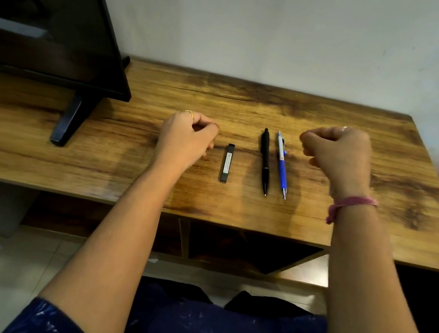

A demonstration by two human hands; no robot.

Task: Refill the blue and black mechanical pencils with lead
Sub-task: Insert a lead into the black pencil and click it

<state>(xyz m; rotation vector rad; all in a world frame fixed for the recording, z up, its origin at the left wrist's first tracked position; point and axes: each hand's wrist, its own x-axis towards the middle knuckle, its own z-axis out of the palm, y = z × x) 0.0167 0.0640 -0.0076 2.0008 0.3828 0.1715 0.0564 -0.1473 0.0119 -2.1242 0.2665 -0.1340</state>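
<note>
1. Apparently nothing begun yet: black pencil [264, 161] and blue pencil [282, 164] lying side by side on the wooden desk [253, 99], tips toward the near edge, close together but seemingly not touching.
2. Lead case [227, 162] flat on the desk to the left of the black pencil, well apart from it, lid seemingly still in place, though too small to say for sure.
3. Left hand [185, 138] hovering or resting just left of the lead case, fingers curled in, gripping nothing visible.
4. Right hand [337, 155] raised just right of the blue pencil, fingers folded into a loose fist, holding nothing; pink band [352, 204] round the wrist.
5. Neither pencil picked up, neither cap off, no loose lead in sight.
6. Left to do, by this reckoning: open the lead case, uncap each pencil in turn, drop lead into the barrel, close up again. Whole job still ahead.
7. Dark screen [47, 18] on its stand at far left, clear of the work.
</note>
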